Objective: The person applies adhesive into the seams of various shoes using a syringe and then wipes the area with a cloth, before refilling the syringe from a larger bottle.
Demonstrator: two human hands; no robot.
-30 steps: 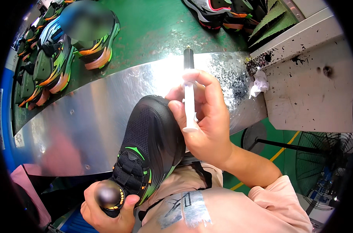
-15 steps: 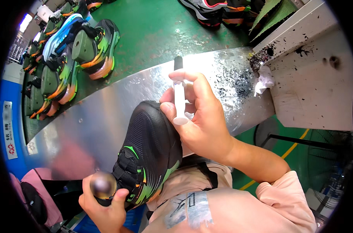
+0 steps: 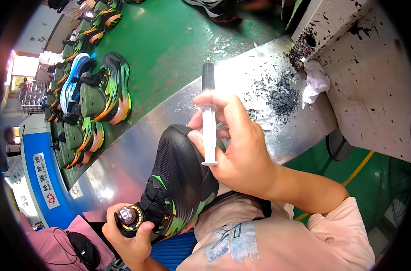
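Observation:
My right hand [image 3: 241, 140] is closed around a syringe [image 3: 208, 126], with its dark-filled barrel pointing away from me and its white plunger drawn out towards me. Just left of that hand a black shoe [image 3: 180, 167] with green and orange accents lies tilted, toe pointing away. My left hand [image 3: 128, 239] grips the shoe's heel end. Between its thumb and fingers is a round black piece [image 3: 130, 218] with a yellow-marked ring and a clear faceted top; whether it is fixed to the shoe I cannot tell. The syringe tip is apart from the shoe.
Similar shoes [image 3: 108, 90] stand in rows at the left on a green tabletop [image 3: 165, 40], a blue one [image 3: 74, 83] among them. A metal strip [image 3: 137, 135] edges the table. Dark smears and crumpled white tissue [image 3: 316, 83] lie by the pale panel [image 3: 363, 90] at right.
My view has turned, shifting the shoe rows and table edge. The round piece's faceted top now shows more clearly. Both hands keep their holds on the shoe and syringe.

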